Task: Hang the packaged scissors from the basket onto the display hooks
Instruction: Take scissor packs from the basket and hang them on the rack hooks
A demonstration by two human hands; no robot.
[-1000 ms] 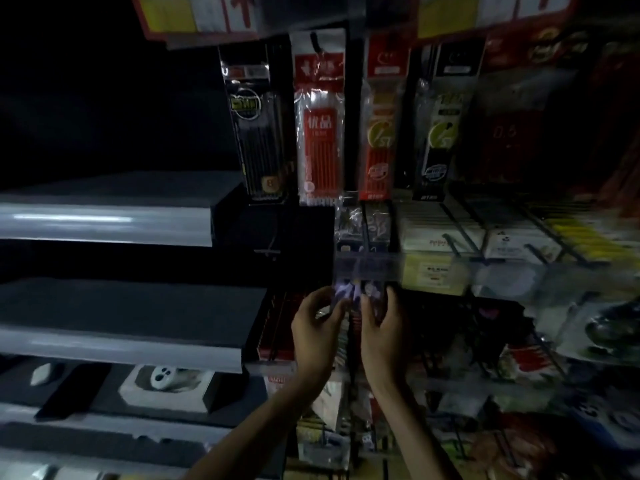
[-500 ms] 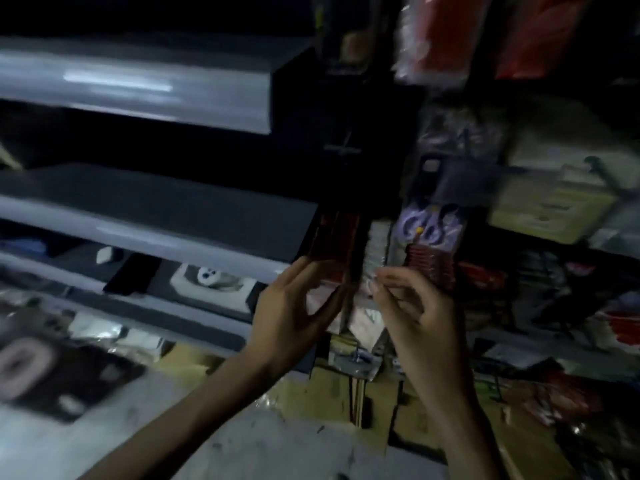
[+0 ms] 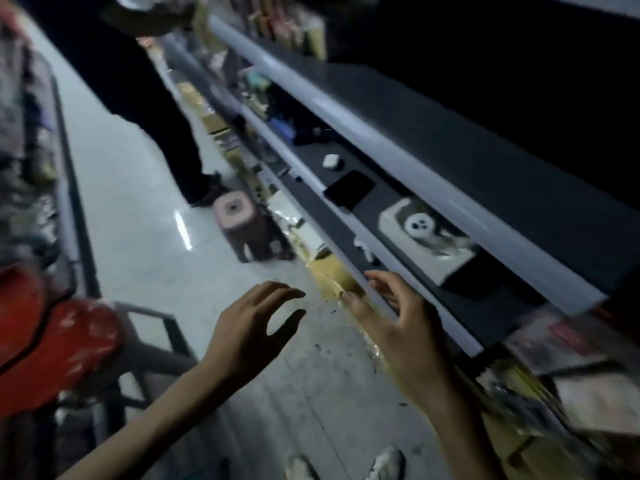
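Dim aisle, pale tiled floor (image 3: pixel 138 188), grey shelves (image 3: pixel 398 133)

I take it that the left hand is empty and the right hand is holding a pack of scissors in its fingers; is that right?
Not quite. The left hand is empty, but so is the right hand: its fingers are loosely spread over the floor and hold no pack of scissors. The head view shows this.

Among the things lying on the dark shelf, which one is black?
The flat slab, lying between the small white piece and the white box; the others are white.
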